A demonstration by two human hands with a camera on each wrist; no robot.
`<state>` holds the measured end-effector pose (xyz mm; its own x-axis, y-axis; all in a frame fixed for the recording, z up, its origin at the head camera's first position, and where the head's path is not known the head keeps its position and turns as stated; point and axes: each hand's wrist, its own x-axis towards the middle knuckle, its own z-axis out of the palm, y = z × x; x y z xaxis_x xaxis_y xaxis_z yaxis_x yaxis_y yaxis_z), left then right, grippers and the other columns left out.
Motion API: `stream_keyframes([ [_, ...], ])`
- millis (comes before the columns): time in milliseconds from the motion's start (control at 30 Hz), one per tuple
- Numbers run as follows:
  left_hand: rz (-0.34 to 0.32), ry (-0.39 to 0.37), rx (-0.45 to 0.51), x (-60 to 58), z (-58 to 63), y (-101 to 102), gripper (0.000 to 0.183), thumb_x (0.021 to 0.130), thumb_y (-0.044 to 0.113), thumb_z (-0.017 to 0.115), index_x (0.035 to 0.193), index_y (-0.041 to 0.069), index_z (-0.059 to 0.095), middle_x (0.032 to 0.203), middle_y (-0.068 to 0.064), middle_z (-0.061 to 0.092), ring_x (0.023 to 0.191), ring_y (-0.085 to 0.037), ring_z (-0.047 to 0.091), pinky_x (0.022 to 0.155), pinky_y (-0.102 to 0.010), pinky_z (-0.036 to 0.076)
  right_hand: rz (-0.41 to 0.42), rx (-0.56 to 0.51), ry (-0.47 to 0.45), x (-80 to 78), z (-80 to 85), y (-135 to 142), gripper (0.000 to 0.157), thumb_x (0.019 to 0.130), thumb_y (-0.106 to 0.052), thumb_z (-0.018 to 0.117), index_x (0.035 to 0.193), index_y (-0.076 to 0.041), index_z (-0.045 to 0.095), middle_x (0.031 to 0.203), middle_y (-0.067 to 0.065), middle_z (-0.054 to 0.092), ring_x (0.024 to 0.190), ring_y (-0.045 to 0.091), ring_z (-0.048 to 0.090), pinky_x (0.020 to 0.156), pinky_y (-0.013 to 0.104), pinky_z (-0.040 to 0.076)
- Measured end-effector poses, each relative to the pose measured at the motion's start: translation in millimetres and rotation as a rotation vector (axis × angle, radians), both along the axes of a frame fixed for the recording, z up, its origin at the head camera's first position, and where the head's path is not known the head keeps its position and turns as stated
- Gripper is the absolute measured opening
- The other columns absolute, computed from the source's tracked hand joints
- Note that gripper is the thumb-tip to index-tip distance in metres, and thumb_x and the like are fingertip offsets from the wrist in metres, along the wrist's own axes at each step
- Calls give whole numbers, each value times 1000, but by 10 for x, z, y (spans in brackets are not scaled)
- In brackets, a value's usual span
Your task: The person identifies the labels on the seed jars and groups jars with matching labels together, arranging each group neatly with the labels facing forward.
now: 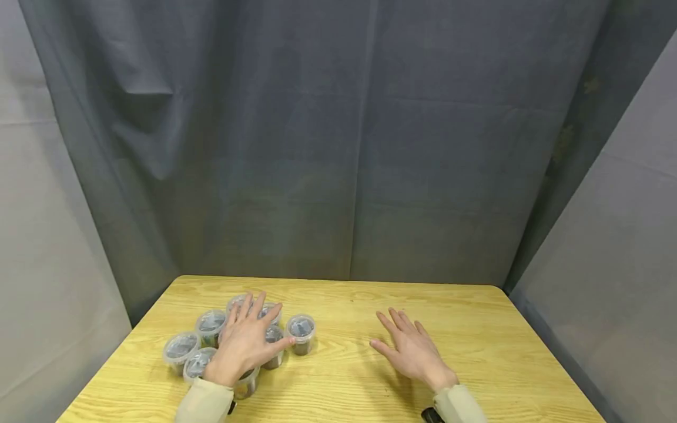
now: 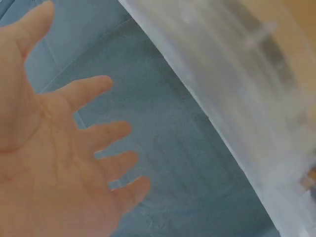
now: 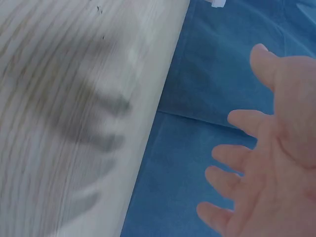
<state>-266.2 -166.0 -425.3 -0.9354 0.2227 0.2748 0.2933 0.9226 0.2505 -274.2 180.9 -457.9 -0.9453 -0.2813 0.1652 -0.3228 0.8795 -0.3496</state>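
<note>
My left hand (image 1: 245, 343) is spread with straight fingers above a cluster of clear plastic tubs with lids, and it hides part of them. One tub (image 1: 181, 348) stands at the cluster's left edge, and another tub (image 1: 301, 333) stands at its right, near my left thumb. Something grey shows through the lids. In the left wrist view the left palm (image 2: 54, 148) holds nothing, and a blurred clear tub (image 2: 237, 89) fills the right side. Over the right half of the table my right hand (image 1: 412, 351) hovers, fingers apart and holding nothing; its shadow falls on the wood.
The wooden table (image 1: 492, 346) has rounded far corners. A dark grey curtain (image 1: 423, 176) hangs behind it, with pale cloth walls (image 1: 624, 247) on both sides. Beige sleeves (image 1: 203, 402) cover both forearms.
</note>
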Motion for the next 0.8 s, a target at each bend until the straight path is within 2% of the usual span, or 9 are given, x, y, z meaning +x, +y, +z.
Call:
stream_keyframes([
  [200, -6, -35, 15, -11, -54, 28, 76, 85, 66, 60, 143, 17, 52, 155, -22, 34, 147, -45, 19, 117, -66, 15, 15, 9, 64, -30, -47, -63, 65, 97, -54, 51, 149, -16, 43, 155, 18, 38, 145, 36, 31, 115, 65, 24],
  [333, -4, -13, 31, -39, -104, 54, 71, 88, 63, 60, 140, 16, 54, 149, -23, 42, 143, -45, 30, 115, -66, 23, 10, -5, 129, -62, -71, -120, 60, 96, -48, 58, 145, -14, 49, 148, 19, 47, 137, 37, 43, 111, 61, 35],
  [467, -15, 15, 61, -58, -133, 95, 62, 89, 53, 66, 135, 12, 58, 142, -21, 51, 135, -42, 42, 110, -64, 33, 10, -39, 175, -102, -102, -176, 54, 93, -38, 65, 139, -12, 54, 139, 18, 56, 125, 37, 56, 102, 55, 47],
  [633, -48, 34, 78, -56, -162, 155, 54, 87, 39, 73, 127, 6, 63, 131, -21, 59, 122, -40, 54, 101, -60, 44, 35, -65, 165, -150, -149, -262, 43, 91, -31, 70, 127, -8, 63, 126, 12, 66, 113, 31, 64, 94, 49, 54],
  [800, -99, 63, 95, -74, -198, 215, 44, 83, 27, 79, 118, 2, 68, 116, -19, 67, 107, -38, 63, 91, -54, 53, 103, -103, 124, -187, -183, -386, 34, 89, -21, 73, 118, -6, 68, 118, 12, 70, 105, 30, 68, 87, 45, 57],
])
